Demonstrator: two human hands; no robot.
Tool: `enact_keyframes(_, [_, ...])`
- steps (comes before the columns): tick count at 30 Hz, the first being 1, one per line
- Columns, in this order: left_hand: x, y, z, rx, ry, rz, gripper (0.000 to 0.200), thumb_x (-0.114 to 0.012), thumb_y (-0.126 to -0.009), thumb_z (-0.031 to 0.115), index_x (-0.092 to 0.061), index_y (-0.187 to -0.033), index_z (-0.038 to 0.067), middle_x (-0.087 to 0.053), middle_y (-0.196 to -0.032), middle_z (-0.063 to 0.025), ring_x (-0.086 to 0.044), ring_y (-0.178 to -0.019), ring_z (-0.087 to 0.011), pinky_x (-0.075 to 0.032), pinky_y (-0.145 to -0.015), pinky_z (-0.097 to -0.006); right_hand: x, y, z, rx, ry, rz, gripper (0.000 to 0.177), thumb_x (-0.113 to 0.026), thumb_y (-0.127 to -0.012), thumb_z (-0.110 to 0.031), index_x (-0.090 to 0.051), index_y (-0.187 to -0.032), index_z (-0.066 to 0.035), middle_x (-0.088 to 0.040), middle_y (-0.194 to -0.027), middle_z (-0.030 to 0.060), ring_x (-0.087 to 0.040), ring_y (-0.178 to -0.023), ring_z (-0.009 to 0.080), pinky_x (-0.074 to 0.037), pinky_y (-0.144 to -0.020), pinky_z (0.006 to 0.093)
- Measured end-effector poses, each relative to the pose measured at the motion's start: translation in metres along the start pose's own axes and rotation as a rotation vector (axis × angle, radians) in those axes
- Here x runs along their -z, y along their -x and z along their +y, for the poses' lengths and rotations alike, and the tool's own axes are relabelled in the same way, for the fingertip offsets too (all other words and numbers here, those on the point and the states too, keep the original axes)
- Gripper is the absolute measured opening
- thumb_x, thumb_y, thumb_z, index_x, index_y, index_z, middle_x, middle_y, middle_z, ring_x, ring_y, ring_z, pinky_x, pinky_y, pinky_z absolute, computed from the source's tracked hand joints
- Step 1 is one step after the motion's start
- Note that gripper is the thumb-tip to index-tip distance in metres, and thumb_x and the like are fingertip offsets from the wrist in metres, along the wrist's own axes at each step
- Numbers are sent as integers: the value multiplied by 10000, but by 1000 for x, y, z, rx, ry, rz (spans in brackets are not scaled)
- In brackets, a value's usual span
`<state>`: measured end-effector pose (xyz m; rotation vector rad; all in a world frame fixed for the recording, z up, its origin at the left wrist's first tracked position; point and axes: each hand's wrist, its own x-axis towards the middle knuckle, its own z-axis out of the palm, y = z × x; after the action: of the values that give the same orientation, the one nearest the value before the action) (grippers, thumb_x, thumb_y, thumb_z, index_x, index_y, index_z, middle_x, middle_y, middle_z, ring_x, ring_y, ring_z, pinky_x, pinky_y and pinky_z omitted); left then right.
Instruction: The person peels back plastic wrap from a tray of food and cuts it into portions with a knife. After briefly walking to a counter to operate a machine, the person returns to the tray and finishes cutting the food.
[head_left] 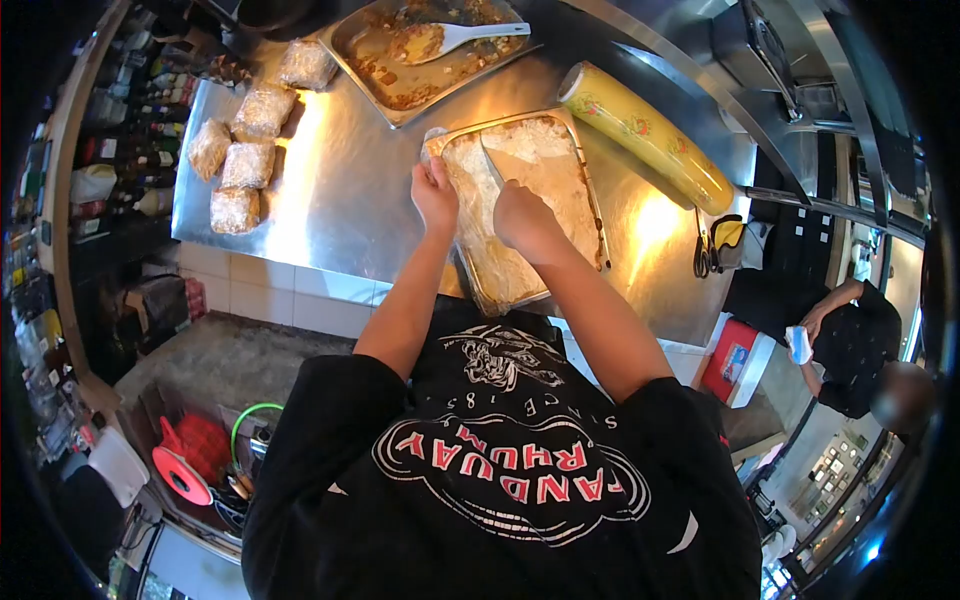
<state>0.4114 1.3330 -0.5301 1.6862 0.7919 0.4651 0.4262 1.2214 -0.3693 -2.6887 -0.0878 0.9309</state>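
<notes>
A metal tray point(590, 190) of pale food covered with clear film sits on the steel counter in front of me. My left hand point(436, 196) grips the film and the tray's left rim near its far corner. My right hand point(522, 218) rests on the film over the middle of the tray, fingers closed on it. A yellow roll of cling film point(645, 135) lies just right of the tray.
Several wrapped food parcels point(247, 150) lie at the counter's far left. A second tray point(420, 55) with browned residue and a white spatula point(470, 36) stands behind. Scissors point(702, 255) hang at the right edge. Another person point(850, 345) stands at the right.
</notes>
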Motion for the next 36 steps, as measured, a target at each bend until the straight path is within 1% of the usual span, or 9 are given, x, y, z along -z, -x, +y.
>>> enact_keyframes(2, [-1, 6, -10, 15, 41, 8, 307, -532, -953, 252, -509, -780, -1, -504, -630, -65, -428, -590, -129, -386, -544, -295, -3, 7, 2, -11, 33, -43, 263, -386, -872, -113, -518, -1004, 72, -617, -981, 313, -616, -947, 431, -481, -846, 467])
enact_keyframes(4, [2, 5, 5, -46, 47, 38, 332, -540, -943, 238, -450, -732, -2, -430, -561, -106, -357, -528, -177, -340, -498, -349, -9, 6, 3, -21, 55, -4, 262, -375, -879, -108, -502, -1027, 67, -619, -969, 313, -619, -942, 427, -482, -841, 473])
enact_keyframes(8, [1, 6, 10, -28, 124, 73, 316, -543, -938, 231, -467, -742, -5, -439, -569, -102, -376, -529, -177, -354, -504, -345, -26, 0, 6, -53, 9, 1, 236, -375, -870, -77, -460, -1023, 81, -601, -967, 338, -611, -925, 452, -488, -822, 476])
enact_keyframes(11, [7, 6, 14, -36, -23, 43, 294, -545, -934, 221, -490, -757, -7, -463, -585, -102, -396, -531, -174, -370, -515, -336, -28, -3, 9, 32, 4, 54, 234, -382, -860, -75, -442, -1026, 78, -596, -953, 348, -606, -914, 465, -485, -817, 488])
enact_keyframes(17, [1, 8, 11, -4, 134, 69, 302, -547, -932, 223, -483, -750, -9, -466, -588, -112, -394, -527, -188, -366, -513, -344, -21, 0, 10, 20, 111, -8, 237, -402, -867, -96, -468, -1025, 68, -619, -943, 312, -618, -913, 443, -491, -815, 483])
enact_keyframes(20, [3, 6, 7, 16, 62, 53, 311, -547, -934, 232, -480, -751, -11, -460, -584, -103, -389, -525, -178, -360, -507, -344, -27, -2, 9, -5, 56, -47, 258, -419, -830, -79, -434, -1027, 87, -597, -910, 352, -603, -896, 483, -480, -813, 502])
enact_keyframes(22, [4, 6, 14, -52, 5, 76, 317, -548, -934, 239, -483, -756, -15, -461, -571, -93, -387, -521, -163, -356, -499, -340, -31, -2, 10, -33, 53, -23, 260, -412, -837, -73, -430, -1047, 79, -598, -928, 348, -605, -905, 475, -481, -819, 499])
enact_keyframes(28, [7, 9, 29, 12, 40, 60, 312, -546, -937, 251, -519, -796, -26, -490, -571, -96, -411, -518, -154, -360, -495, -330, -33, 1, 12, -22, 40, 25, 251, -394, -863, -86, -431, -1064, 58, -601, -956, 335, -611, -912, 459, -488, -816, 492])
enact_keyframes(36, [7, 5, 21, -33, 18, 25, 308, -548, -936, 250, -535, -793, -22, -511, -576, -92, -433, -517, -151, -377, -499, -329, -46, 9, 18, -70, 14, 14, 256, -412, -882, -97, -451, -1073, 68, -627, -952, 294, -628, -921, 418, -504, -806, 470])
